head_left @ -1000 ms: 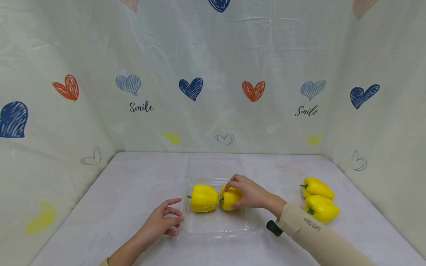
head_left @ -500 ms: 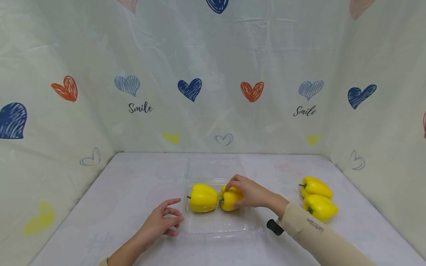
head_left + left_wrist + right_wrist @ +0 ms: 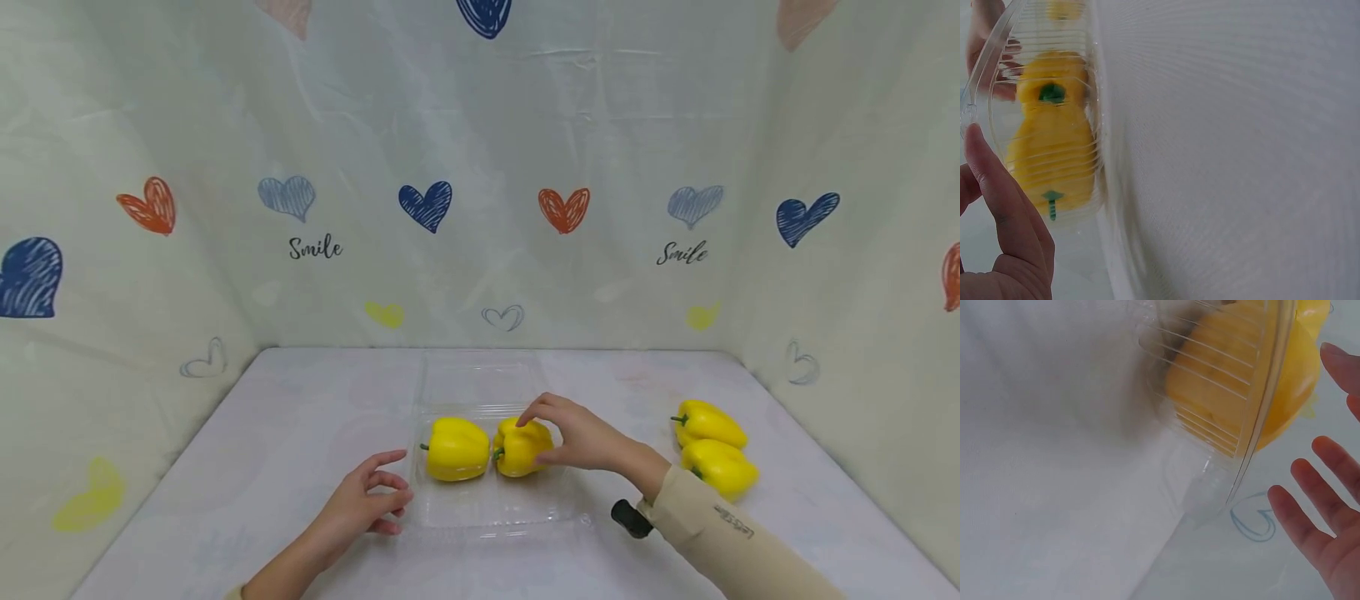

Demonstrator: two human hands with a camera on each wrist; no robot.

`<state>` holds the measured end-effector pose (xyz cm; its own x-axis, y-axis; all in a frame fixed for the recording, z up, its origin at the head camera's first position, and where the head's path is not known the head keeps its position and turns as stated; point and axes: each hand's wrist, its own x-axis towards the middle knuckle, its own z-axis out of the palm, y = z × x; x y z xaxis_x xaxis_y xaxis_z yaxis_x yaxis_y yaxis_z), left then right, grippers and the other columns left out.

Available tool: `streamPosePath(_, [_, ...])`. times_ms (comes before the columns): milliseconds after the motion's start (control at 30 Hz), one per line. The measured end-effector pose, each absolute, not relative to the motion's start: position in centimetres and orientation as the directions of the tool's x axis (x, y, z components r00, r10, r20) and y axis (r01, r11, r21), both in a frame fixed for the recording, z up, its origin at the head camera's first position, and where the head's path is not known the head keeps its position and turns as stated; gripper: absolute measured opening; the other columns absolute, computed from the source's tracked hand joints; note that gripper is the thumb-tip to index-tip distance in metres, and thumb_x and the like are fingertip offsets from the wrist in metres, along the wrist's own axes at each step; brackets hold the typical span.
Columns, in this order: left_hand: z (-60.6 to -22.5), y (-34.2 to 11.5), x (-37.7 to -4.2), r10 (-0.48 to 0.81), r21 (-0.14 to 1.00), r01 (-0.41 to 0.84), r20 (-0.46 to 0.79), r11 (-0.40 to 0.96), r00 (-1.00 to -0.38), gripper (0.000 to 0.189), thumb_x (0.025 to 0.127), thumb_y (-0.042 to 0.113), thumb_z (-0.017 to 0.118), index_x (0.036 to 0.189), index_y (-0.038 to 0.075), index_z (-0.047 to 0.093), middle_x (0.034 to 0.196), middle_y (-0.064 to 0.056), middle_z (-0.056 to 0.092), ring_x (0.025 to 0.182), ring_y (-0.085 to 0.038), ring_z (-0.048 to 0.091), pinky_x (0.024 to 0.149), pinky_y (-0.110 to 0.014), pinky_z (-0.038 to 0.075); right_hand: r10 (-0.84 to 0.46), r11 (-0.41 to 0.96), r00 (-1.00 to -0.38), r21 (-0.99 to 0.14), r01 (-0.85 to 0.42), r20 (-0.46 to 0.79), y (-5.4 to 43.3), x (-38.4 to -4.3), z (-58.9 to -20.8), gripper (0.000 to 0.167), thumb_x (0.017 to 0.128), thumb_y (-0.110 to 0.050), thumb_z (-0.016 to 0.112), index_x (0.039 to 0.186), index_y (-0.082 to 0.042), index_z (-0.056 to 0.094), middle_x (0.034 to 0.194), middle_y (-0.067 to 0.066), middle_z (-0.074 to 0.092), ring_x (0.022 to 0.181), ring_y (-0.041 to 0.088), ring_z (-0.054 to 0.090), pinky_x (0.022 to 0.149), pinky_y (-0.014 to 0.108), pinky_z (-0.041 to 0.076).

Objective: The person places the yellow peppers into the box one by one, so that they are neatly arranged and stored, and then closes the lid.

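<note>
Two yellow bell peppers lie side by side in a clear plastic clamshell container (image 3: pixel 495 512), the left pepper (image 3: pixel 457 450) and the right pepper (image 3: pixel 522 448), their green stems pointing left. My right hand (image 3: pixel 581 433) hovers at the right pepper with fingers spread; the right wrist view shows a gap between the fingers (image 3: pixel 1297 515) and the pepper (image 3: pixel 1291 387). At the container's left side is my left hand (image 3: pixel 367 500), fingers loosely bent. In the left wrist view a fingertip (image 3: pixel 974 134) of it touches the clear rim (image 3: pixel 988 75).
Two more yellow peppers lie touching on the table's right side, one behind (image 3: pixel 708 423) and one in front (image 3: pixel 720 468). The container's lid (image 3: pixel 480 379) lies folded back behind it. A black wrist device (image 3: pixel 632 518) hangs by the right sleeve. A heart-printed curtain (image 3: pixel 495 267) surrounds the table.
My right hand has let go of the right pepper and drawn slightly to the right, its fingers spreading. The pepper stays in the container. My left hand has hardly moved.
</note>
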<state>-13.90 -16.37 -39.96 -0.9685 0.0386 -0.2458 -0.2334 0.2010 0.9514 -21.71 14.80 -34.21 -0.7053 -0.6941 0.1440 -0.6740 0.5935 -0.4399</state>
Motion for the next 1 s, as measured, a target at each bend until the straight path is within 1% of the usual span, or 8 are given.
streamPosePath(133, [-40.0,-16.4,-13.9,0.035,0.951,-0.234,-0.245,0.202,-0.969,0.063,0.082,0.011,0.071,0.136,0.004,0.040,0.094,-0.010,0.055,0.069,-0.022,0.056,0.060,-0.037,0.056,-0.684,0.601,-0.711,-0.426,-0.676,0.164,15.5,-21.4,-34.0,0.037,0.075,-0.012,0.078,0.109,-0.012,0.061,0.111,-0.003,0.053,0.106,0.021,0.051,0.093,0.043,0.044])
streamPosePath(267, [-39.9,-16.4,-13.8,0.033,0.950,-0.235,-0.246,0.207,-0.969,0.062,0.082,0.011,0.071,0.136,0.004,0.040,0.094,-0.010,0.056,0.069,-0.022,0.056,0.060,-0.036,0.056,-0.666,0.610,-0.722,-0.419,-0.672,0.187,16.2,-21.1,-34.0,0.036,0.075,-0.011,0.078,0.107,-0.012,0.062,0.109,-0.004,0.054,0.104,0.019,0.051,0.092,0.042,0.045])
streamPosePath(367, [-39.8,-16.3,-13.8,0.035,0.949,-0.237,-0.249,0.207,-0.968,0.062,0.082,0.011,0.071,0.136,0.005,0.040,0.094,-0.010,0.056,0.069,-0.021,0.056,0.060,-0.036,0.056,-0.660,0.613,-0.723,-0.408,-0.676,0.206,16.7,-20.9,-34.0,0.035,0.075,-0.011,0.078,0.106,-0.012,0.062,0.108,-0.005,0.054,0.103,0.019,0.052,0.091,0.041,0.046])
streamPosePath(500, [-39.7,-16.4,-13.8,0.041,0.950,-0.236,-0.249,0.203,-0.968,0.062,0.082,0.012,0.071,0.136,0.005,0.040,0.094,-0.010,0.056,0.069,-0.021,0.057,0.061,-0.036,0.056,-0.658,0.612,-0.718,-0.395,-0.685,0.226,17.5,-20.7,-34.1,0.034,0.075,-0.011,0.078,0.106,-0.012,0.062,0.106,-0.005,0.055,0.101,0.021,0.054,0.088,0.041,0.047])
streamPosePath(733, [-39.7,-16.4,-13.8,0.035,0.947,-0.248,-0.260,0.204,-0.965,0.063,0.082,0.012,0.071,0.136,0.005,0.040,0.094,-0.010,0.056,0.070,-0.021,0.056,0.061,-0.035,0.056,-0.632,0.632,-0.731,-0.376,-0.678,0.258,18.6,-20.7,-34.4,0.031,0.076,-0.010,0.077,0.103,-0.016,0.063,0.105,-0.006,0.055,0.098,0.018,0.053,0.085,0.039,0.048])
streamPosePath(1000, [-39.6,-16.3,-13.7,0.034,0.953,-0.240,-0.251,0.187,-0.968,0.062,0.082,0.010,0.071,0.136,0.005,0.041,0.093,-0.010,0.056,0.069,-0.021,0.057,0.060,-0.036,0.056,-0.609,0.639,-0.729,-0.351,-0.684,0.312,20.0,-20.7,-34.6,0.031,0.076,-0.009,0.076,0.102,-0.016,0.062,0.104,-0.005,0.056,0.097,0.018,0.053,0.084,0.038,0.049])
